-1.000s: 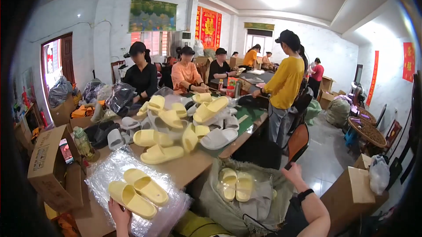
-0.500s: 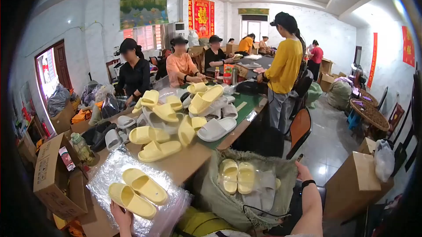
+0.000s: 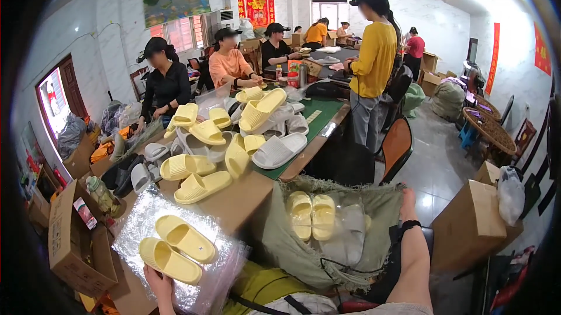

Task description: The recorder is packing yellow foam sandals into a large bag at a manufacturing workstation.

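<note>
A pair of yellow slippers [image 3: 178, 248] lies side by side on a stack of clear plastic bags [image 3: 137, 215] at the lower left. My left hand [image 3: 159, 286] grips the outer edge of the nearer slipper, its fingertips partly hidden by it. On the other side, my right hand [image 3: 407, 203] is closed on the upper right edge of an open green woven sack [image 3: 272, 239], its fingers largely hidden. Inside the sack are a bagged pair of yellow slippers [image 3: 311, 217] and grey slippers [image 3: 346, 242] in clear plastic.
Loose yellow and grey slippers [image 3: 201, 134] are heaped on the table [image 3: 248, 201]. An open carton [image 3: 76, 245] and a bottle [image 3: 102, 196] stand at the left, a tall carton [image 3: 470, 224] at the right. A chair [image 3: 397, 148] and a person in yellow [image 3: 374, 58] are beyond the sack.
My view has shifted slightly, so the background sits further left. The right hand still holds the sack's edge and has come a little higher; the slippers and left hand stay together.
</note>
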Available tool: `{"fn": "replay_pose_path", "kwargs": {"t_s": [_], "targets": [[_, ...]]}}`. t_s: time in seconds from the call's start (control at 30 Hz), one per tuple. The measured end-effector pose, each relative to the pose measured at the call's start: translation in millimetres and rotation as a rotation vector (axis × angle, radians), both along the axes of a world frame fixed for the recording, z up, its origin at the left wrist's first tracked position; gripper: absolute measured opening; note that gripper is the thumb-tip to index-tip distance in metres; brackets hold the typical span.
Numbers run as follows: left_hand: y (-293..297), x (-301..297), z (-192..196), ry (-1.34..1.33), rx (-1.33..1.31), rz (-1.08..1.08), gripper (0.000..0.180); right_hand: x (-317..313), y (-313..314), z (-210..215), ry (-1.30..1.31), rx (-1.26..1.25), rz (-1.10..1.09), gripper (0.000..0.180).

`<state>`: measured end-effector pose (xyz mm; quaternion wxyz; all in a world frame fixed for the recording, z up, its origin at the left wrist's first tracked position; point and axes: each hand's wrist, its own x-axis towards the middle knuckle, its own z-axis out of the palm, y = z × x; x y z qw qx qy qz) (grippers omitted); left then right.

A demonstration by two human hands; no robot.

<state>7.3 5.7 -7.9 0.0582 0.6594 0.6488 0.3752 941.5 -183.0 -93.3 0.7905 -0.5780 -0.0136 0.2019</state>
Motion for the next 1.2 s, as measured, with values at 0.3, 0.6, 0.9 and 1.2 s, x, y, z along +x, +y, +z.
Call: {"fn": "replay_pose_path", "kwargs": {"t_s": [0.3,0.6,0.9,1.2], "targets": [[-7.9,-5.4,-2.2,-0.085,0.019,-0.013,0.061,-160.7,77.9,135.8,-0.653,-0.27,0.472,0.029],[-0.2,-5.3,-10.9,-0.008,0.026,0.08,0.068,-204.7,45.3,141.8,-1.182,-1.312,0.784,0.098],[6.1,-19.4,-27.2,-0.065,0.188,-0.05,0.063,-216.7,-97.1,70.7,0.216,-1.587,1.613,0.104],[3.9,-4.8,-9.7,-0.014,0.062,-0.01,0.071,-254.2,-112.0,93.7,-0.21,-1.028,1.495,0.026]]}}
